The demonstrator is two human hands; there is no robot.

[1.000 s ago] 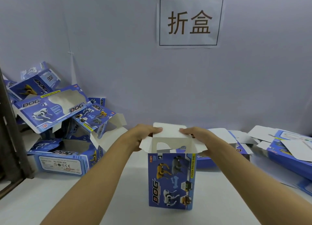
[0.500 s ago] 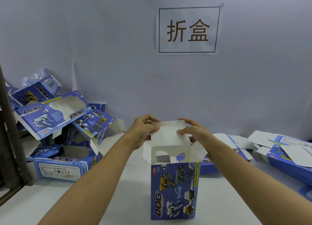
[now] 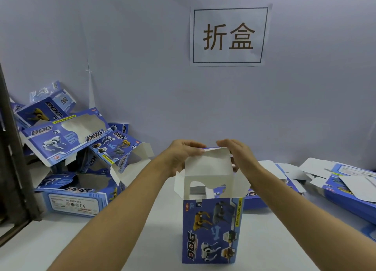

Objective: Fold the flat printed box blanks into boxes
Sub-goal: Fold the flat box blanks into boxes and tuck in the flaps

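Standing between them, the box (image 3: 211, 230) has its top flap (image 3: 207, 165) pinched by left hand (image 3: 183, 154) and right hand (image 3: 236, 154).

top flap (image 3: 207, 165): raised from lying over the box (image 3: 211, 230) to nearly upright | left hand (image 3: 184, 154), right hand (image 3: 236, 154): lifted with its top edge, pinching it

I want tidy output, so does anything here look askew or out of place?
Yes: the folded boxes at the left lie in a tilted heap, several with end flaps open. The standing box, both hands on its top flap, looks fine.
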